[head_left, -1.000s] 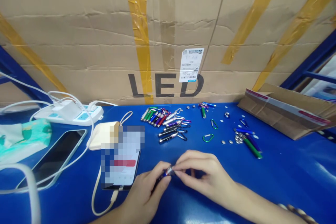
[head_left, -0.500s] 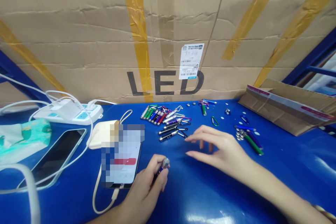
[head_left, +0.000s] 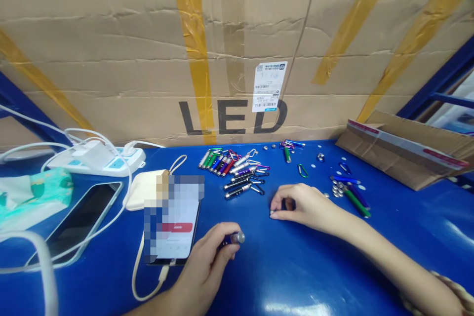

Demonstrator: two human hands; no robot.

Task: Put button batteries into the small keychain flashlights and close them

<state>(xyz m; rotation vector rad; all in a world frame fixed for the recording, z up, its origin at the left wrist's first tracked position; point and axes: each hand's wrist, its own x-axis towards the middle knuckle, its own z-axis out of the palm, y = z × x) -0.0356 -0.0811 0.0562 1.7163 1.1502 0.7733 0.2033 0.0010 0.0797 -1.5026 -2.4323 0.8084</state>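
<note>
My left hand point(head_left: 207, 261) is closed around a small dark keychain flashlight point(head_left: 232, 239), its silver tip pointing right above the blue table point(head_left: 303, 276). My right hand point(head_left: 301, 206) rests on the table further right, fingers curled and pinched on a small piece I cannot make out; it lies where a green carabiner lay earlier. A row of coloured mini flashlights with clips point(head_left: 231, 170) lies behind both hands. Small silver button cells point(head_left: 336, 190) and a green flashlight body point(head_left: 356, 202) lie just right of my right hand.
A phone with a lit screen point(head_left: 174, 227) lies left of my left hand, with a charging cable. Further left are a dark phone point(head_left: 77, 222), a white power bank point(head_left: 144, 190), a power strip point(head_left: 99, 158) and a cloth point(head_left: 33, 195). Large "LED" carton point(head_left: 229, 49) stands behind; a flat box point(head_left: 403, 150) at right.
My right hand left the flashlight tip, reached back and right, then came down on the table with fingers pinching. My left hand kept the flashlight, tilting its tip rightward.
</note>
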